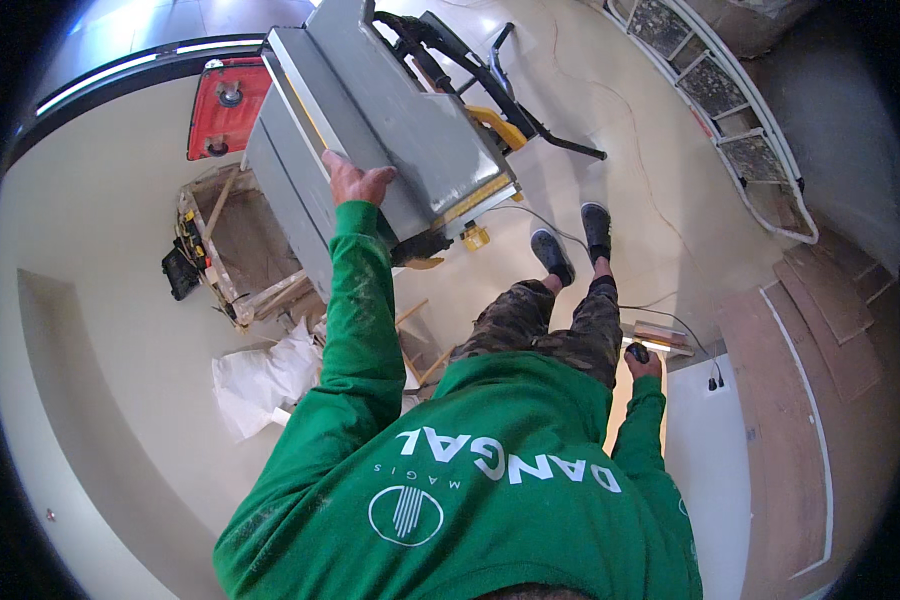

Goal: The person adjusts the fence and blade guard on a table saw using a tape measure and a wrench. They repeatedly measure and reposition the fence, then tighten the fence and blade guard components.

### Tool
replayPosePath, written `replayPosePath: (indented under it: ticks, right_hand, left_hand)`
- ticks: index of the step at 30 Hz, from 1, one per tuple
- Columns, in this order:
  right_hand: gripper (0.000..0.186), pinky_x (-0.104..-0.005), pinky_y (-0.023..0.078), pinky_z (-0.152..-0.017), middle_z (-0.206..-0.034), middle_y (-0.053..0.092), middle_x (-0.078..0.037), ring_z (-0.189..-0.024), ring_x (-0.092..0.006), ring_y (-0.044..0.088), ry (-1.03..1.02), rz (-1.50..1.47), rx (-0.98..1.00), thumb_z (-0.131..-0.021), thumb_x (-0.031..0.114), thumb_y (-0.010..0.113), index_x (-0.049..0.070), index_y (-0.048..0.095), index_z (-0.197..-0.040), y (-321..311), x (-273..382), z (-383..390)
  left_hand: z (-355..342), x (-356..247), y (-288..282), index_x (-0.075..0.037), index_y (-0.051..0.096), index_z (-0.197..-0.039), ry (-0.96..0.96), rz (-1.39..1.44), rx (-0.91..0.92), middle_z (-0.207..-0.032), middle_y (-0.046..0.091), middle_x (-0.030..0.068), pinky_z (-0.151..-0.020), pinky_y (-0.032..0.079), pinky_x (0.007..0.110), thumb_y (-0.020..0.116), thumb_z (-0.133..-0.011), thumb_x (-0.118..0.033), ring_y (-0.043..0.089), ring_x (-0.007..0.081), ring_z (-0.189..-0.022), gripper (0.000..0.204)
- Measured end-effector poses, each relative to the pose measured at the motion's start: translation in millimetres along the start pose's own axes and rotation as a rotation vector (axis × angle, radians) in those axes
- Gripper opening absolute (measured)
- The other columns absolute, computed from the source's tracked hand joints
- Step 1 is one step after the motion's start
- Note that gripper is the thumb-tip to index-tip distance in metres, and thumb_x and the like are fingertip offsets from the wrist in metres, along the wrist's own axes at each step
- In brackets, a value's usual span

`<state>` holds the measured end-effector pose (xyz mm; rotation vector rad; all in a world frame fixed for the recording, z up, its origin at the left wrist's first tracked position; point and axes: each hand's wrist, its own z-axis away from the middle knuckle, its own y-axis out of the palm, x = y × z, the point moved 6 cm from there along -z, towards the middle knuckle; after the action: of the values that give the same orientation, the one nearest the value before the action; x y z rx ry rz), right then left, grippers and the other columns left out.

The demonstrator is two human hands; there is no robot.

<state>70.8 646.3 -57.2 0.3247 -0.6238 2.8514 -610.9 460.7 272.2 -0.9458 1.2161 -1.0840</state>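
Observation:
My left hand (357,182) lies on the near edge of the grey table saw (410,120), fingers spread flat on its top, holding nothing. The saw stands on a black folding stand with yellow parts. My right hand (643,361) hangs low beside my right leg, closed around a small dark object (637,352) whose kind I cannot tell. Both arms are in green sleeves. My feet in dark shoes (573,245) stand on the pale floor just right of the saw.
A red case (225,105) lies behind the saw at the left. A wooden crate (238,240) with tools and a white bag (260,378) sit at its left. A ladder (730,110) lies top right; wooden boards (830,300) and a cable (692,340) at right.

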Motion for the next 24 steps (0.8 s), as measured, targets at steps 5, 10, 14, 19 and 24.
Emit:
replayPosePath:
  ticks: [5, 10, 14, 19, 24]
  right_hand:
    - [0.059, -0.0420, 0.056, -0.080, -0.095, 0.073, -0.016, -0.088, -0.0302, 0.071, -0.027, -0.007, 0.025, -0.065, 0.042, 0.087, 0.002, 0.068, -0.104, 9.1, 18.4, -6.0]
    - [0.056, -0.0428, 0.055, -0.082, -0.098, 0.073, -0.017, -0.090, -0.0317, 0.071, -0.165, -0.073, 0.037, -0.067, 0.038, 0.086, 0.002, 0.068, -0.105, 6.6, 47.2, -13.9]
    - [0.054, -0.0437, 0.055, -0.082, -0.095, 0.072, -0.018, -0.088, -0.0339, 0.071, -0.243, 0.104, -0.052, -0.067, 0.036, 0.086, 0.002, 0.068, -0.105, -19.8, 87.7, -17.9]
    - [0.057, -0.0488, 0.055, -0.080, -0.096, 0.070, -0.022, -0.089, -0.0395, 0.068, -0.498, 0.106, -0.137, -0.066, 0.036, 0.086, 0.003, 0.066, -0.107, -74.2, 187.2, -7.3]
    - [0.065, -0.0500, 0.051, -0.086, -0.100, 0.067, -0.021, -0.095, -0.0411, 0.064, -0.900, 0.123, -0.255, -0.068, 0.033, 0.085, 0.003, 0.060, -0.121, -116.1, 345.2, 39.7]
  left_hand:
    - [-28.3, -22.5, -8.4, 0.003, 0.036, -0.118, -0.120, -0.159, -0.053, -0.112, 0.063, 0.0330, -0.096, 0.051, 0.045, 0.092, -0.062, -0.024, 0.063, 0.0463, -0.109, 0.084]
    - [-40.1, -21.3, -8.4, 0.002, 0.036, -0.119, -0.190, -0.120, -0.080, -0.115, 0.063, 0.0332, -0.099, 0.050, 0.043, 0.092, -0.062, -0.026, 0.064, 0.0447, -0.110, 0.085]
    - [-48.0, -1.2, -2.0, 0.002, 0.038, -0.119, -0.158, -0.145, -0.109, -0.114, 0.064, 0.0322, -0.099, 0.051, 0.043, 0.090, -0.063, -0.027, 0.064, 0.0426, -0.111, 0.082]
    - [-55.0, 23.4, 14.1, 0.002, 0.040, -0.117, -0.083, 0.044, 0.007, -0.108, 0.066, 0.0280, -0.093, 0.053, 0.043, 0.090, -0.064, -0.028, 0.066, 0.0407, -0.105, 0.079]
    - [-4.8, 22.7, -7.2, 0.007, 0.055, -0.107, 0.062, 0.010, 0.071, -0.095, 0.069, 0.0176, -0.077, 0.057, 0.037, 0.089, -0.071, -0.025, 0.069, 0.0248, -0.089, 0.059]
